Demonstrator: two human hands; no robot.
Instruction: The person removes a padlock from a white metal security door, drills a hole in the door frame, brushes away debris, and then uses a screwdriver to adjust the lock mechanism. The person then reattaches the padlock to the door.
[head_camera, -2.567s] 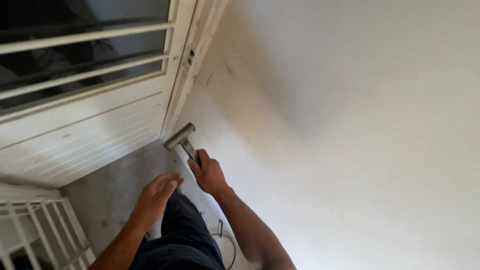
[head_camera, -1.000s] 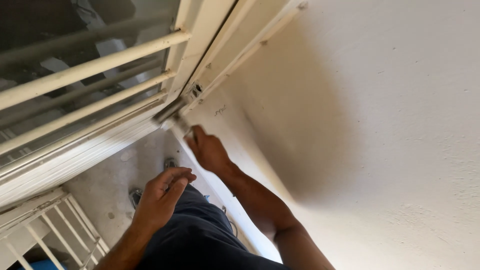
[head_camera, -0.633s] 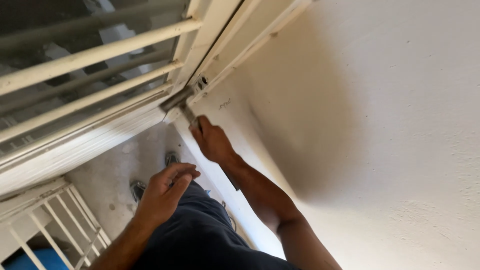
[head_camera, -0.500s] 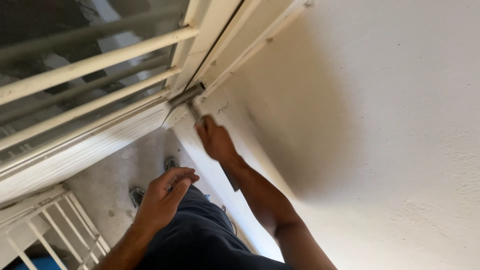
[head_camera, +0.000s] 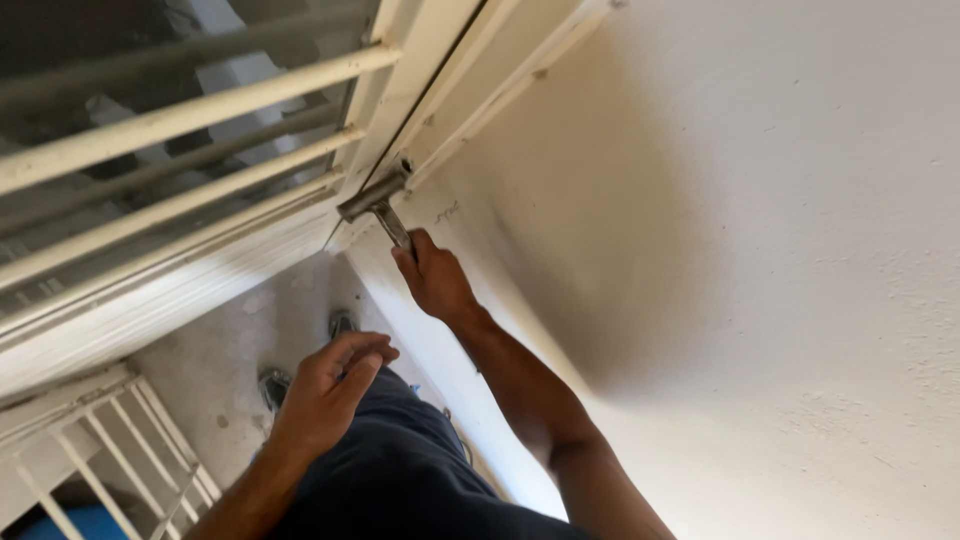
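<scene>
Here the right hand (head_camera: 435, 283) grips a scraper (head_camera: 378, 205), its blade pressed against the white door frame (head_camera: 425, 75) beside the wall (head_camera: 760, 230). The left hand (head_camera: 330, 385) hangs loose, holding nothing. Best kept flat, with steady pressure.

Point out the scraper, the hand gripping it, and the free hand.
scraper (head_camera: 377, 203): head view, on its metal blade.
right hand (head_camera: 437, 281): head view, back of the hand.
left hand (head_camera: 330, 383): head view, back of the hand.
</scene>
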